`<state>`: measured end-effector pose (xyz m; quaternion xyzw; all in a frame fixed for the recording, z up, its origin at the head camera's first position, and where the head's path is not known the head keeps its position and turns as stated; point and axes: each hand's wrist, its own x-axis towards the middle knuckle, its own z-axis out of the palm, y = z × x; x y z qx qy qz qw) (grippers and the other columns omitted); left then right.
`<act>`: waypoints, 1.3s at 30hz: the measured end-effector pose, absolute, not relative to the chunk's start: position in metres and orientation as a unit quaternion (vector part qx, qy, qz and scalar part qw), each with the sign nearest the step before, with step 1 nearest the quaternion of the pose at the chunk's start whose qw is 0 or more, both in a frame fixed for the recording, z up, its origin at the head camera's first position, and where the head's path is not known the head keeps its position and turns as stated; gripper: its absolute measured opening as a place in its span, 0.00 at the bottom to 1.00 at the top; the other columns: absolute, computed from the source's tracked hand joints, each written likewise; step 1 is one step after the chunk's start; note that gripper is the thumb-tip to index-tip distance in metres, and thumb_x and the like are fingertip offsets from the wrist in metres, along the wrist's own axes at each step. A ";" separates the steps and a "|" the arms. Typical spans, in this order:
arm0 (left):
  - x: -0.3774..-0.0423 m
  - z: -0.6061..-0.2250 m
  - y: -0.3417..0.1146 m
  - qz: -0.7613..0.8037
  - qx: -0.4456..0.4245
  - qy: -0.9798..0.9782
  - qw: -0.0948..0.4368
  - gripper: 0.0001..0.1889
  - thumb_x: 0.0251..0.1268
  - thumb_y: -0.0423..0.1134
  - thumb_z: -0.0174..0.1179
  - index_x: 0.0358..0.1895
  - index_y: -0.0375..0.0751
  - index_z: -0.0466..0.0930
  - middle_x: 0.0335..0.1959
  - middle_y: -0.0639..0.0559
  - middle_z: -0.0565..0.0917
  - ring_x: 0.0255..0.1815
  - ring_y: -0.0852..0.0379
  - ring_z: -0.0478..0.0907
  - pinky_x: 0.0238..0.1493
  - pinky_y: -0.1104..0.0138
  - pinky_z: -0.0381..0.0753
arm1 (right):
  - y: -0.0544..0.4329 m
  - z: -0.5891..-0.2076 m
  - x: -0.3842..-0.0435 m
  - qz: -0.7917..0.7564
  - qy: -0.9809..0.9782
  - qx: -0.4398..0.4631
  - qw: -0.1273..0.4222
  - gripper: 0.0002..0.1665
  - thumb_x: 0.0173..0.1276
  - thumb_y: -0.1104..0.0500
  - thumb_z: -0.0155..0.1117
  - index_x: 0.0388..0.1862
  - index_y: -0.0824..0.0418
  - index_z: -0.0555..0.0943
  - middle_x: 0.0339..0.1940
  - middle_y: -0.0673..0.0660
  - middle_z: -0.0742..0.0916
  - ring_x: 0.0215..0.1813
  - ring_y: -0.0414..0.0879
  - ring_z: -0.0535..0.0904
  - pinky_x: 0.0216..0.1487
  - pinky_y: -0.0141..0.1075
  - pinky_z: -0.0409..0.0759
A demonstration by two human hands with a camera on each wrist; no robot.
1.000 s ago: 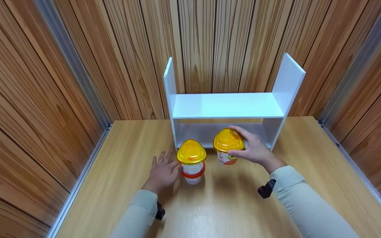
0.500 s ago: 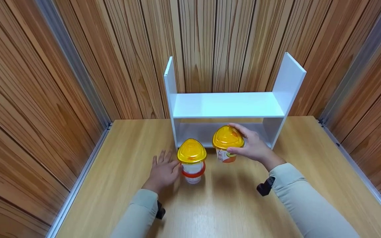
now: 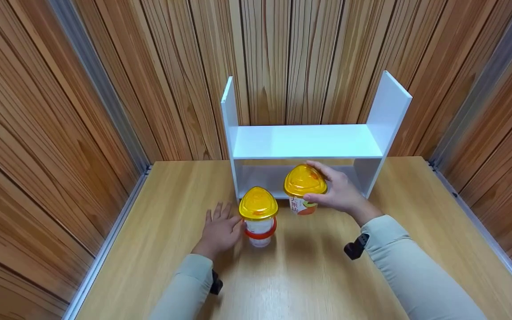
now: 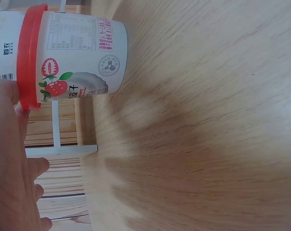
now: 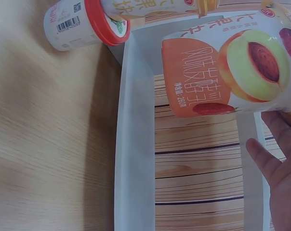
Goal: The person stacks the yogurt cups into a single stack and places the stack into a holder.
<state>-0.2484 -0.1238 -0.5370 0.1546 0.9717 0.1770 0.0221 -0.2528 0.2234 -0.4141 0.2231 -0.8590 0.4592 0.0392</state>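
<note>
My right hand (image 3: 338,192) holds a yogurt cup (image 3: 305,181) by its clear yellow domed lid, raised above the table in front of the shelf. In the right wrist view this cup (image 5: 232,67) shows a cut peach on an orange and white label. To its left stands a stack: another yellow-lidded yogurt cup (image 3: 258,203) on top of a white yogurt cup (image 4: 87,55) with a red lid rim and strawberry print. My left hand (image 3: 220,230) lies against the stack's left side, fingers spread and thumb side touching near the red rim.
A white two-tier shelf (image 3: 307,141) with tall side panels stands at the back of the wooden table (image 3: 309,280). Wood-panelled walls (image 3: 265,58) enclose the table at the back and both sides.
My right hand has moved the yogurt cup slightly up and to the left, closer to the shelf. The left hand and the stack have stayed in place.
</note>
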 end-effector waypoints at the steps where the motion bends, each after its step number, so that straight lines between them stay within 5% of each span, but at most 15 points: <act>1: -0.248 -0.537 -0.124 0.175 0.156 0.972 0.020 0.31 0.77 0.65 0.35 0.73 0.60 0.71 0.81 0.42 0.55 0.82 0.35 0.41 0.76 0.36 0.35 | 0.223 -0.413 -0.253 0.458 -0.859 0.224 0.041 0.52 0.57 0.44 0.80 0.77 0.48 0.66 0.67 0.56 0.79 0.60 0.54 0.78 0.63 0.54 0.78; 39: -0.251 -0.539 -0.124 0.177 0.153 0.972 0.035 0.31 0.78 0.65 0.32 0.73 0.60 0.72 0.82 0.43 0.55 0.82 0.36 0.39 0.76 0.36 0.33 | 0.212 -0.392 -0.254 0.443 -0.865 0.229 0.056 0.53 0.57 0.41 0.79 0.78 0.49 0.65 0.70 0.56 0.77 0.61 0.54 0.79 0.63 0.53 0.78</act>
